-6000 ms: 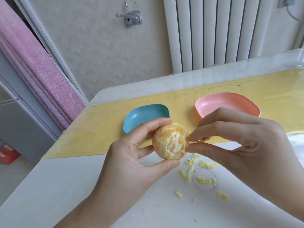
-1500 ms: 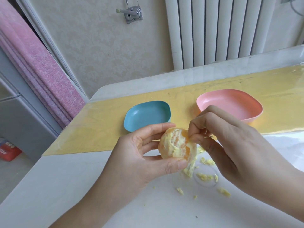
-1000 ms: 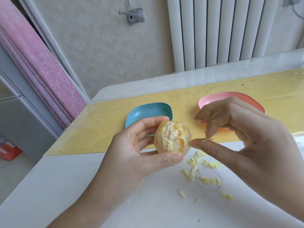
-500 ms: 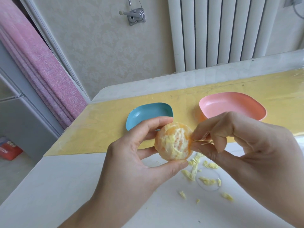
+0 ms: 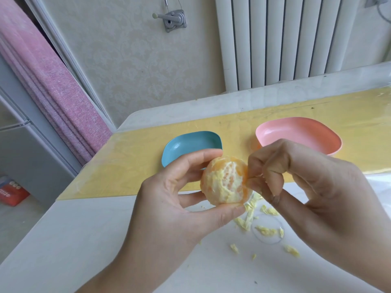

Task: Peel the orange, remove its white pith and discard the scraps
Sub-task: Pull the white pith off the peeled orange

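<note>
Head view, left hand (image 5: 169, 205) curled round bumpy peeled orange (image 5: 225, 182), right hand (image 5: 317, 187) pinching stringy pith (image 5: 243, 182)

Centre blocked: left hand (image 5: 169, 201), right hand (image 5: 313, 187), orange (image 5: 226, 182). Blue dish (image 5: 190, 142), pink dish (image 5: 296, 132) behind. Pith scraps (image 5: 265, 230) lower right. Lower-left tabletop (image 5: 63, 240) passable.

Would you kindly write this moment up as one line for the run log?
left hand: holds orange | right hand: pinches pith at its side | scraps: on table
</note>
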{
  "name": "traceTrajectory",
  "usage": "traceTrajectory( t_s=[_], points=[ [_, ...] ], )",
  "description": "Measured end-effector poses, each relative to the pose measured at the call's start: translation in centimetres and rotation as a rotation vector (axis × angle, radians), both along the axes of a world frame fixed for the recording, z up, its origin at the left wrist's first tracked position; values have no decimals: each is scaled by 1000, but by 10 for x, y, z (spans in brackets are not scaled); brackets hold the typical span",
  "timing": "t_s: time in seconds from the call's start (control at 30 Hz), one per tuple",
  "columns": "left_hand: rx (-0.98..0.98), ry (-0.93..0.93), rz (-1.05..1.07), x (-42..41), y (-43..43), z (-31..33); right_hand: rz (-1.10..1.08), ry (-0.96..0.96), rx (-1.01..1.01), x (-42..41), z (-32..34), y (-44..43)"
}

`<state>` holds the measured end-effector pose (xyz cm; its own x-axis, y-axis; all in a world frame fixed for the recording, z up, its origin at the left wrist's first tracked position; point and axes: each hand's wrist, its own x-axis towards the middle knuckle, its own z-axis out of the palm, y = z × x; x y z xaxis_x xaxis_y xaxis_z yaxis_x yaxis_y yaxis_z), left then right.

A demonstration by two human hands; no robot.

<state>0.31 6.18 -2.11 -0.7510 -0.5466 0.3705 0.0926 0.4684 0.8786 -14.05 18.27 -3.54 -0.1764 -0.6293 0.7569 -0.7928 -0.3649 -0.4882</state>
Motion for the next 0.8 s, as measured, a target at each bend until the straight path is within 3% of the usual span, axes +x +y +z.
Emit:
traceTrajectory(
  t_s=[0.23,0.53,0.8],
  points=[
    [148,47,-54,-2,-4,-3,66,-81,-68,1,-4,-2],
    [-49,60,56,-1,-1,-3,-52,-90,-126,8,-4,-1],
    [-159,60,81,0,2,-1,-11,-66,-17,-1,2,0]
  ],
)
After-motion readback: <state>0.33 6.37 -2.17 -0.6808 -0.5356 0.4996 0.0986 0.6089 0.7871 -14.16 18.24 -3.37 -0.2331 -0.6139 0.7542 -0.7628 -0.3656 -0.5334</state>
